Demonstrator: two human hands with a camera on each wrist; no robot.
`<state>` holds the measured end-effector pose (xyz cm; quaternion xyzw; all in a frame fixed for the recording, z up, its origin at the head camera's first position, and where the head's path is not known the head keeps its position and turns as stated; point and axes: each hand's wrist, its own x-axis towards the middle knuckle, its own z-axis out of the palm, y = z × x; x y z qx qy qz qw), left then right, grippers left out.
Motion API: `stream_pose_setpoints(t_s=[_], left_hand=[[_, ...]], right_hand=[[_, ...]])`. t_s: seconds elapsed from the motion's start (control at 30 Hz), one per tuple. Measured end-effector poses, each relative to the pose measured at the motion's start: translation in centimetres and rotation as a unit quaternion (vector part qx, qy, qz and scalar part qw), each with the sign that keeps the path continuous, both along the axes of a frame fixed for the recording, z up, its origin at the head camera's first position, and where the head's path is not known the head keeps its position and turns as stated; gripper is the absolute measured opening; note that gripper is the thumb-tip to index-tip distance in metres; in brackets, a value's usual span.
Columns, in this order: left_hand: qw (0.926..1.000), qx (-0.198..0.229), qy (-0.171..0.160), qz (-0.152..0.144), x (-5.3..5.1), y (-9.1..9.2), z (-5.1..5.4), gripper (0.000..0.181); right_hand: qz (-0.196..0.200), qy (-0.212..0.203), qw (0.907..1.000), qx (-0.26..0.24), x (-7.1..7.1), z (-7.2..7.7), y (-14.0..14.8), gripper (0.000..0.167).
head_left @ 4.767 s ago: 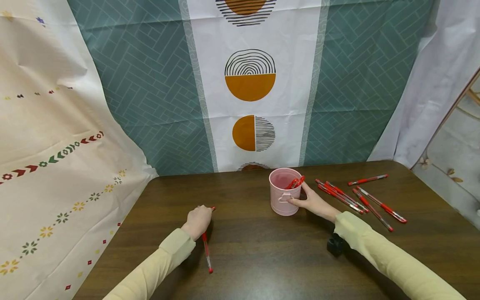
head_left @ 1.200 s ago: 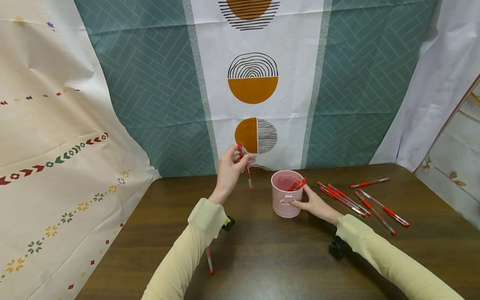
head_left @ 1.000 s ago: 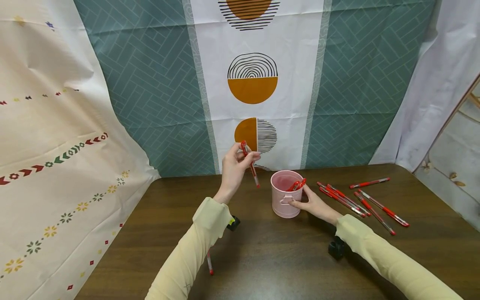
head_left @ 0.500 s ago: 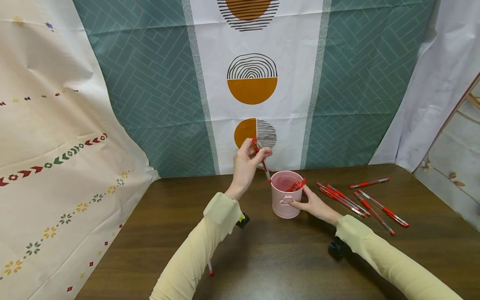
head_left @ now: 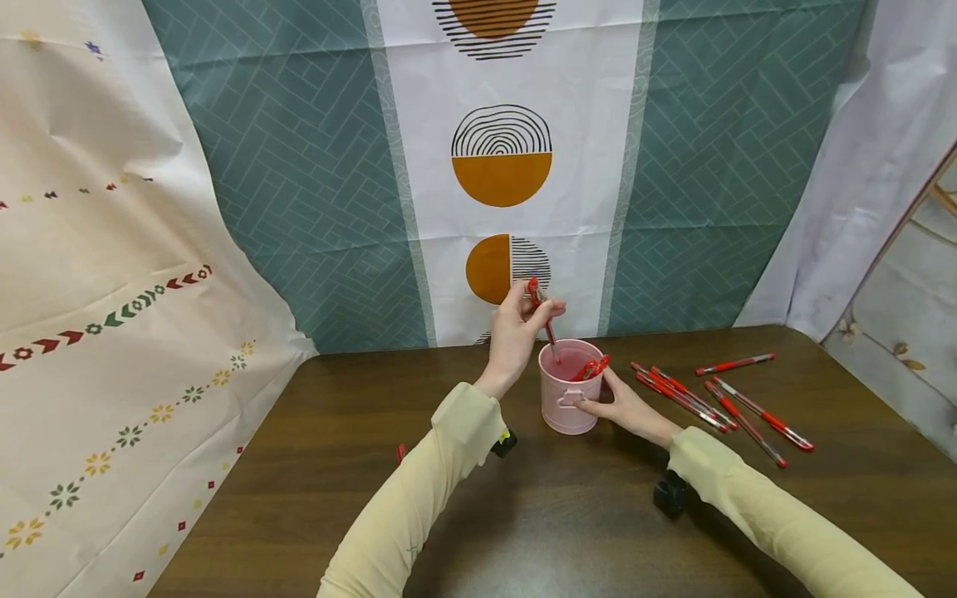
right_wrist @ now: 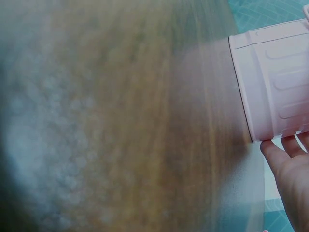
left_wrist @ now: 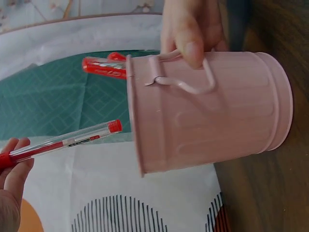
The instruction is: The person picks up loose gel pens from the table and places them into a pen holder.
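My left hand [head_left: 516,340] pinches a red pen [head_left: 552,334] with a clear barrel, slanting down over the pink bucket [head_left: 562,409]. The pen's lower end is at the bucket's mouth in the head view; in the left wrist view that red-tipped pen [left_wrist: 82,138] appears just off the rim. My right hand [head_left: 626,407] grips the bucket's right side, its thumb by the small wire handle. Red pens [head_left: 593,368] lean inside against the right rim. In the right wrist view, fingers [right_wrist: 275,157] touch the bucket [right_wrist: 285,79].
Several red pens [head_left: 680,396] lie on the brown wooden table [head_left: 538,531], right of the bucket. Another red pen [head_left: 401,453] is mostly hidden under the left forearm. A patterned cloth [head_left: 359,208] hangs behind the table.
My left hand has picked a red pen up from the table on the left and carried it right, to over the bucket's mouth. My right hand stays on the bucket.
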<state>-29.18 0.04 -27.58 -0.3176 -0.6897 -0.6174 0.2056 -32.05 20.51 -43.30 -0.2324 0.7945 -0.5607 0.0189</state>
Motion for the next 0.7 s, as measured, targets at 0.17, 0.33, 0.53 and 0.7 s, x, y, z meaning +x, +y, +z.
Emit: stream_pose_setpoints(t_s=[0.17,0.33,0.53,0.7], left_hand=[[0.9999,0.002,-0.008,-0.01,-0.2,0.6,-0.8,0.009],[0.9997,-0.006,-0.017,-0.015,-0.2,1.1,-1.3,0.011],[0.9991,-0.011,-0.031,-0.027,-0.4,1.4,-2.1,0.011],[0.9985,-0.011,-0.045,-0.028,-1.9,1.8,-4.1,0.01]], right_hand=[[0.0,0.0,1.0,-0.004,0.1,0.1,-0.1,0.071],[-0.002,-0.001,1.0,-0.001,0.1,0.2,-0.1,0.071],[0.001,-0.011,0.9999,-0.001,0.2,0.2,-0.1,0.072],[0.012,-0.017,0.9997,-0.012,0.2,0.3,-0.1,0.073]])
